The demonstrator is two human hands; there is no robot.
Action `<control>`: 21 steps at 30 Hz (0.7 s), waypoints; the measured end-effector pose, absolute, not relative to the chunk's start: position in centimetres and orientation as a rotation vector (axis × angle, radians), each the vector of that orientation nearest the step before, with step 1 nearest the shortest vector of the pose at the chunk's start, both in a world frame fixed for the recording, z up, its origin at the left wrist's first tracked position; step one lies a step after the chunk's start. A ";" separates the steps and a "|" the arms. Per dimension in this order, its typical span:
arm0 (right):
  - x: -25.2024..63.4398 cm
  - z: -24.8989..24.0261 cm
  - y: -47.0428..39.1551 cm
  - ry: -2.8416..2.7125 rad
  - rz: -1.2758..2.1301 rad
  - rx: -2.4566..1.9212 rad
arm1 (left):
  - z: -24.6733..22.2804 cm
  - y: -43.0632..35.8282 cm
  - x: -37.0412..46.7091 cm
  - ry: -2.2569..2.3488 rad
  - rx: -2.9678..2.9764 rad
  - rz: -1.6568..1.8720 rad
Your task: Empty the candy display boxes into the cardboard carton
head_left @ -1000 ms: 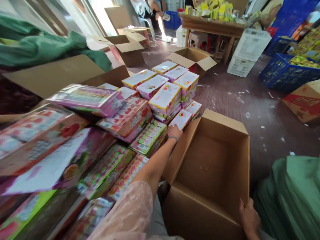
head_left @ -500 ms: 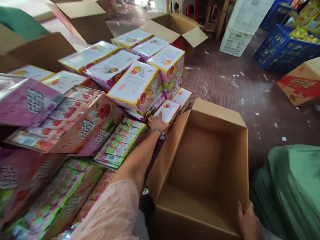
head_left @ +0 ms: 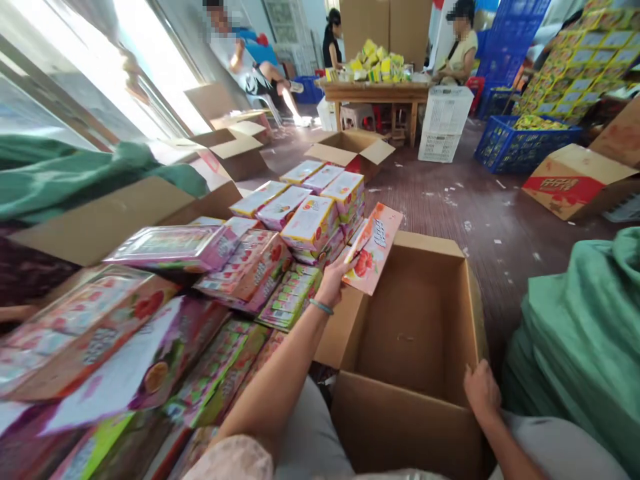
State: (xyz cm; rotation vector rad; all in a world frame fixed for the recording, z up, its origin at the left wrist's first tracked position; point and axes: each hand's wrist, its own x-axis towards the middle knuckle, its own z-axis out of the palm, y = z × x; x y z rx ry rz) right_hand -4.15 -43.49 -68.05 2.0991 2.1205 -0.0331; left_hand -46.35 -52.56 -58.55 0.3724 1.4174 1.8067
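My left hand (head_left: 336,279) is closed on the near edge of a pink-orange printed packet box (head_left: 374,250) with a red fruit picture. That box is tilted up over the left flap of an open cardboard box (head_left: 407,320), whose inside shows only bare brown walls. Fingers curled, my right hand (head_left: 483,388) grips the carton's right rim near its front corner. Left of the carton, printed packet boxes (head_left: 310,223) are stacked, several with white undersides up. Closer to me lies a box of green packets (head_left: 290,293).
A green sack (head_left: 585,347) bulges right of the carton. Farther off stand another open carton (head_left: 353,148), white crates (head_left: 443,127), a blue crate (head_left: 505,143) and a red-printed carton (head_left: 560,180). People sit around a wooden table (head_left: 375,90) at the back.
My left hand has lifted a pink-orange packet box from the stack towards the carton. My right hand stays on the carton's rim. The view has tilted up, showing the people and table.
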 end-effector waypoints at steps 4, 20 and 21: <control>-6.6 -65.0 -46.1 2.946 0.269 1.806 | -59.5 -57.5 -38.1 1.144 0.363 1.723; -8.7 -62.2 -44.0 3.414 0.489 -0.017 | -64.3 -61.0 -31.6 1.181 0.649 1.298; -9.1 -61.1 -44.5 3.395 0.406 -0.007 | -64.4 -60.9 -31.6 1.150 0.612 1.302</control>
